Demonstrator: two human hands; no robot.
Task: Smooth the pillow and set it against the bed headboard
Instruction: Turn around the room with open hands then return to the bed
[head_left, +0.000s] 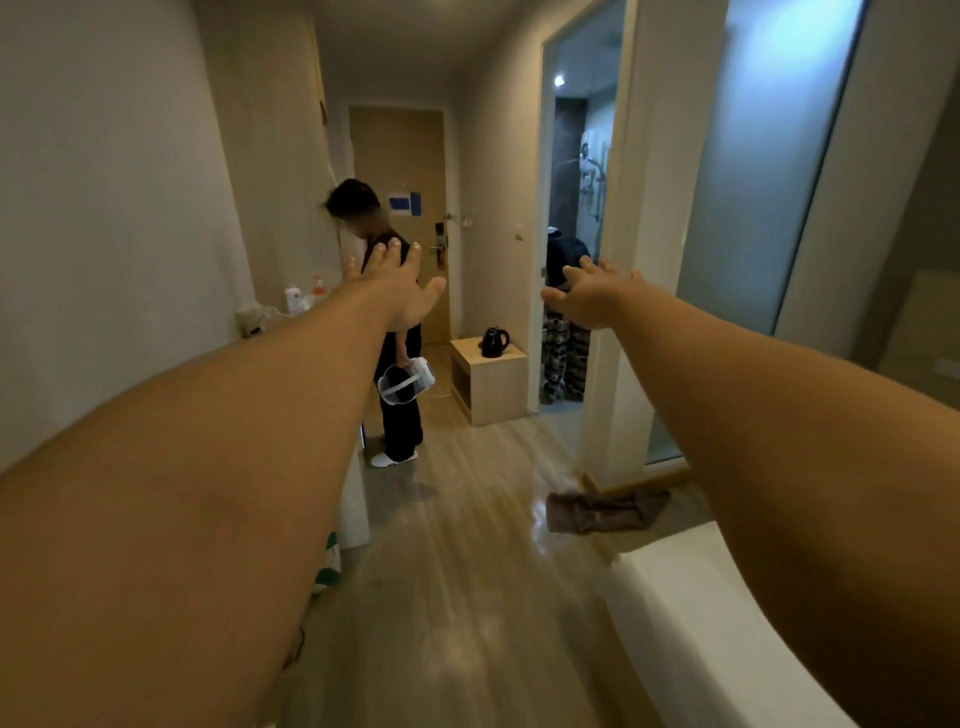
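Reaching forward: left hand (400, 280), right hand (589, 299), both empty.

Black kettle (494, 342), brown cloth (605, 511), white bed (696, 623), pale wood-grain floor (457, 571).

Both bare arms stretched straight forward, left hand (400, 283) and right hand (589, 299) spread flat, holding nothing

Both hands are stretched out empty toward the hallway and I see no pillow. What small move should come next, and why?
Probably lower both arms and turn the head right, toward the bed. The left hand and right hand are open and hold nothing, pointing at the door. No pillow or headboard is in view; only a white mattress edge shows at lower right, so the pillow likely lies that way.
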